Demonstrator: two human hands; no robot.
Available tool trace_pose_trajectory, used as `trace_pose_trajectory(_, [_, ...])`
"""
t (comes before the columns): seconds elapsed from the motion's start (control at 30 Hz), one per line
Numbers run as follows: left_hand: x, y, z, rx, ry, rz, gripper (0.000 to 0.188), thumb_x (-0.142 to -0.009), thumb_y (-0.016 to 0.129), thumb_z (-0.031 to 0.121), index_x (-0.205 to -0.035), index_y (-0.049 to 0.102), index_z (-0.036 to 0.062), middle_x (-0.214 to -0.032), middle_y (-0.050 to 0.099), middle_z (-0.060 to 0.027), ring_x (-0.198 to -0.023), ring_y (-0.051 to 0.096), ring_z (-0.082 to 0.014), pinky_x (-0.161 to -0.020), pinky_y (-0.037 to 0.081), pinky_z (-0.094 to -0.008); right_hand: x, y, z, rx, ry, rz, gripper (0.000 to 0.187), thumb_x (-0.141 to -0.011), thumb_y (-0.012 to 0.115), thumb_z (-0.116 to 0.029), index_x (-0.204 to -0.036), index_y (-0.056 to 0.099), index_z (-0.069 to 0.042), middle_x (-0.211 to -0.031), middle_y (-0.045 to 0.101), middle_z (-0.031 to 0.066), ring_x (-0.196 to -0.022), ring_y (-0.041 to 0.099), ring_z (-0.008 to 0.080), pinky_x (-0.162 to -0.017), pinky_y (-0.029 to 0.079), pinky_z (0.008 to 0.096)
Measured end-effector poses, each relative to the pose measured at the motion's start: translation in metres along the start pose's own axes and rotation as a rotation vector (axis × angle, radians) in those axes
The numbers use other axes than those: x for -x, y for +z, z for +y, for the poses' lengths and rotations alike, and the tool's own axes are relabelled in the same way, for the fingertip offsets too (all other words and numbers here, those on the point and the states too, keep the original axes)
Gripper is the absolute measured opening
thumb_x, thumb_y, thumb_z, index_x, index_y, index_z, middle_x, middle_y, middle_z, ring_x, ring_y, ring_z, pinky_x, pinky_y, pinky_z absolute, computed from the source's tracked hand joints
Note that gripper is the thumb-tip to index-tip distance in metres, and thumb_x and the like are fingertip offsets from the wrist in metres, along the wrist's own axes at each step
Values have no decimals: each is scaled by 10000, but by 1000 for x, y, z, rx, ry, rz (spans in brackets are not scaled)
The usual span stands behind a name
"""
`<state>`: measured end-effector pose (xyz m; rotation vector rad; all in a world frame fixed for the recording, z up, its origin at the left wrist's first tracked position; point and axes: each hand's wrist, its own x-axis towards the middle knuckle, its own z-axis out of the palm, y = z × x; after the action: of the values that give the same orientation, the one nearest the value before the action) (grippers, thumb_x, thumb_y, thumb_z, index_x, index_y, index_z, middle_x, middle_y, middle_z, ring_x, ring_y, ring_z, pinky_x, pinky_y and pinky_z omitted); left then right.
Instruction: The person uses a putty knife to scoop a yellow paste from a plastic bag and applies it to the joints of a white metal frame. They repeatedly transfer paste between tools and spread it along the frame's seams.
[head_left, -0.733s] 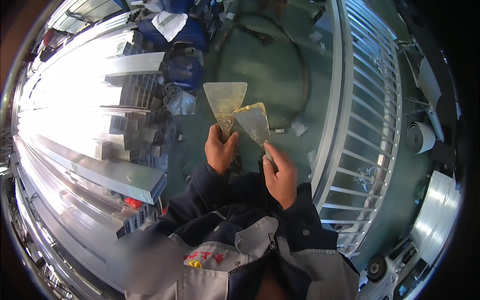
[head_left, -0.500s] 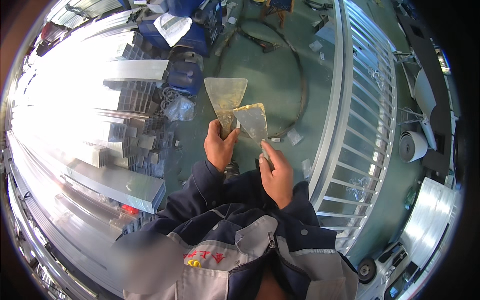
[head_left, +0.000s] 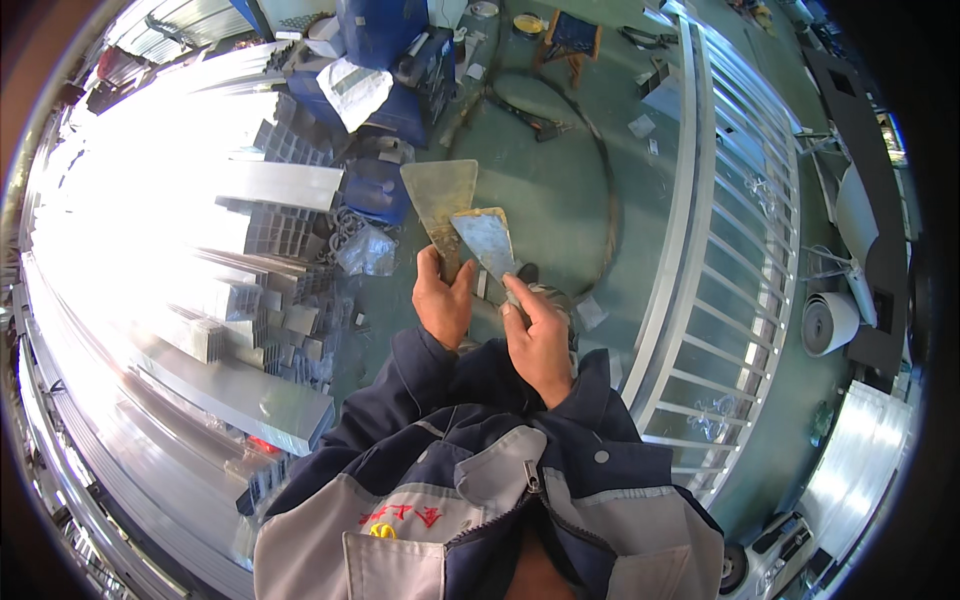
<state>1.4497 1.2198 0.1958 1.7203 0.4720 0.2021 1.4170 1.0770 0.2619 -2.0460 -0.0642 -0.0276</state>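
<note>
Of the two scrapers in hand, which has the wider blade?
The larger scraper in the left hand: it flares wider than the smaller scraper in the right hand, which partly covers it.

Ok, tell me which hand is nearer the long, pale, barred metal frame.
Right. The right hand, holding the smaller triangular scraper, is left of the frame, apart from it; the left hand, holding the larger triangular scraper, is farther left.

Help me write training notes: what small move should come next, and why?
I'd suggest drawing the smaller scraper, in the right hand, lightly across the larger scraper in the left hand: the two overlap in view, and yellowish residue appears to mark both.
</note>
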Motion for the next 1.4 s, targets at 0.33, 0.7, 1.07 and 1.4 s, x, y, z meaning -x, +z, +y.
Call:
trace_pose_trajectory(0.33, [-76, 129, 15, -141, 41, 52, 361, -873, 737, 110, -1163, 540, 25, -927, 665, -183, -814, 674, -286, -740, 529, -381, -165, -40, 71, -105, 72, -26, 352, -950, 604, -67, -1286, 637, 31, -1124, 722, 211, -1014, 712, 261, -870, 530, 340])
trace_pose_trajectory(0.7, [-173, 278, 77, -174, 5, 103, 298, -894, 715, 73, -1143, 565, 9, -907, 637, -102, -781, 599, -177, -725, 504, -318, -326, -159, 125, -193, 208, -173, 346, -923, 627, -57, -1263, 651, 1, -1030, 693, 234, -920, 674, 403, -795, 527, 428])
trace_pose_trajectory(1.07, [-255, 338, 92, -91, -71, 4, 314, -891, 715, 38, -1158, 554, 1, -922, 614, -45, -793, 531, -106, -737, 479, -272, -465, -182, 154, -118, 232, -196, 342, -966, 596, -93, -1287, 639, 20, -1127, 715, 230, -982, 704, 284, -859, 534, 350])
trace_pose_trajectory(1.4, [-361, 343, 83, 496, -503, -108, 290, -947, 686, 67, -1180, 541, -29, -860, 620, -54, -614, 575, -111, -557, 498, -272, -580, -189, 198, -252, 422, -83, 411, -1007, 581, -107, -1391, 507, 18, -911, 683, 41, -561, 466, 32, -479, 366, 209])
